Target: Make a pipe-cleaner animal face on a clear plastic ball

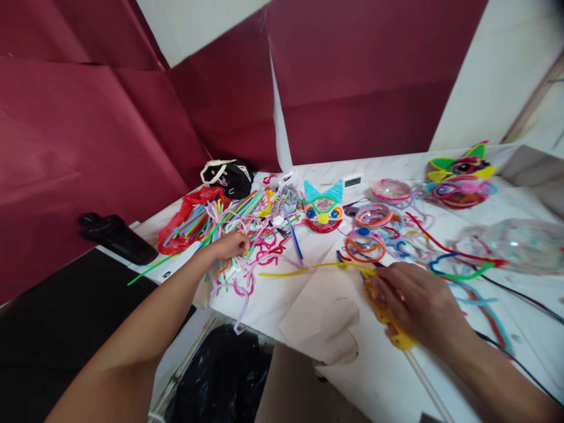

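My left hand [233, 244] is closed at the front of a tangled heap of pipe cleaners [220, 217], its fingertips pinched among them; which strands they grip is hard to see. My right hand [418, 299] is closed at a yellow hot glue gun [388, 317], whose handle it hides. A clear glue stick [427, 382] sticks out of the gun's rear, and the nozzle points away to the left. A yellow pipe cleaner [286, 274] lies across the table, one end close to the nozzle and my right fingertips. Beneath it is a pale sheet [317, 311].
A turquoise-eared animal mask [324, 205] stands at the back, with pipe-cleaner rings [365, 245] beside it. More masks [460, 176] stand back right. A clear plastic bag [524, 244] and black cord [515, 296] lie right. A black bottle [118, 238] lies left; a black bin bag [220, 376] is below.
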### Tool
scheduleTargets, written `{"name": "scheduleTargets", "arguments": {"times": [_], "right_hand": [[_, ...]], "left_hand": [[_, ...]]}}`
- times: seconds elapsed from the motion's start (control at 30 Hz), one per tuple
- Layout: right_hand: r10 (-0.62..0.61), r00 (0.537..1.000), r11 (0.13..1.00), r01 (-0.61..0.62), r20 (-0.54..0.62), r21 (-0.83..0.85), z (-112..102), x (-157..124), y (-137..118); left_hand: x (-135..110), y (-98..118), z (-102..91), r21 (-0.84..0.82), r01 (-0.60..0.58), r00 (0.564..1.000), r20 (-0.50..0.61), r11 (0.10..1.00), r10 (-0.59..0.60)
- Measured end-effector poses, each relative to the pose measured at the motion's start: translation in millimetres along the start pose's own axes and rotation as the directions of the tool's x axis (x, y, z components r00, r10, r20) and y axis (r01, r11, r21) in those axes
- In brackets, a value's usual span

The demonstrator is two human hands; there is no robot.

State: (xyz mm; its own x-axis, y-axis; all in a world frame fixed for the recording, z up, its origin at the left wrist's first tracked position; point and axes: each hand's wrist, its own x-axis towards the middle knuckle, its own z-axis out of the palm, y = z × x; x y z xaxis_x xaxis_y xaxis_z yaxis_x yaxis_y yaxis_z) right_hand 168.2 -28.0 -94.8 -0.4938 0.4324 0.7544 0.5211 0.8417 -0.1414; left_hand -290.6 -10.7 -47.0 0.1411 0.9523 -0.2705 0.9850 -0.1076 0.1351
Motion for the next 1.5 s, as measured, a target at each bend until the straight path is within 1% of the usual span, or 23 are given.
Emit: {"name": "scheduleTargets", "arguments": {"times": [0.23,0.37,0.5,0.57,0.7,0.83,0.93,1.0,1.1,1.17,1.23,1.27,1.33,1.4,1.5], "right_hand": [[-0.014,1.000,1.000,0.014,-0.019,-0.001,0.1,0.9,0.1],[-0.018,1.000,1.000,0.018,-0.015,-0.004,-0.6,1.7,-0.6],[0.016,1.000,1.000,-0.016,0.010,0.000,-0.8,1.1,-1.2],[0.025,1.000,1.000,-0.025,0.015,0.009,-0.4,0.6,-1.2],[0.008,1.000,1.000,-0.008,0.001,0.008,-0.1,0.9,-1.1],[-0.010,1.000,1.000,0.010,0.006,0.024,-0.6,1.9,-1.0],[-0.003,1.000,0.999,0.003,0.003,0.034,-0.5,2.1,-1.0],[0.004,1.000,0.999,-0.004,0.001,0.038,-0.4,2.3,-1.3],[0.003,1.000,0.999,-0.003,0.002,0.034,-0.5,2.8,-2.1],[0.006,1.000,0.999,-0.007,0.006,0.034,-0.6,3.1,-2.5],[0.020,1.000,0.999,-0.020,0.006,0.039,-0.7,3.3,-2.6],[0.028,1.000,0.999,-0.028,0.008,0.041,-0.8,3.4,-2.6],[0.041,0.999,0.998,-0.042,0.012,0.041,-1.2,3.7,-2.6],[0.049,0.999,0.998,-0.049,0.014,0.038,-1.8,4.3,-2.6],[0.052,0.999,0.998,-0.052,0.003,0.032,-2.8,5.0,-2.5]], "left_hand": [[-5.8,-3.9,-5.8,-0.123,0.044,0.999,-0.016,0.991,-0.046],[-6.8,-0.1,-2.3,-0.145,0.048,0.999,-0.013,0.988,-0.051],[-5.0,3.4,2.0,-0.141,0.040,0.999,-0.001,0.989,-0.041],[-3.8,3.7,2.0,-0.144,0.034,0.999,-0.004,0.989,-0.034],[-4.3,2.5,-0.9,-0.186,0.031,0.999,-0.025,0.982,-0.037],[-9.1,2.9,-6.4,-0.285,0.024,0.995,-0.089,0.958,-0.052],[-12.6,5.3,-14.2,-0.386,0.007,0.981,-0.176,0.922,-0.081],[-13.8,9.3,-20.5,-0.449,-0.009,0.961,-0.251,0.893,-0.117],[-13.4,22.7,-27.9,-0.519,-0.031,0.925,-0.339,0.854,-0.172],[-11.7,38.4,-29.7,-0.597,-0.048,0.919,-0.340,0.801,-0.198],[-9.4,59.1,-28.9,-0.752,-0.071,0.928,-0.291,0.655,-0.234],[-8.3,70.7,-27.8,-0.805,-0.076,0.939,-0.255,0.588,-0.229],[-6.0,94.5,-24.6,-0.868,-0.074,0.958,-0.198,0.490,-0.208],[-3.7,116.8,-20.6,-0.896,-0.076,0.976,-0.156,0.438,-0.149],[1.1,142.8,-13.8,-0.914,-0.102,0.986,-0.144,0.392,-0.081]]}}
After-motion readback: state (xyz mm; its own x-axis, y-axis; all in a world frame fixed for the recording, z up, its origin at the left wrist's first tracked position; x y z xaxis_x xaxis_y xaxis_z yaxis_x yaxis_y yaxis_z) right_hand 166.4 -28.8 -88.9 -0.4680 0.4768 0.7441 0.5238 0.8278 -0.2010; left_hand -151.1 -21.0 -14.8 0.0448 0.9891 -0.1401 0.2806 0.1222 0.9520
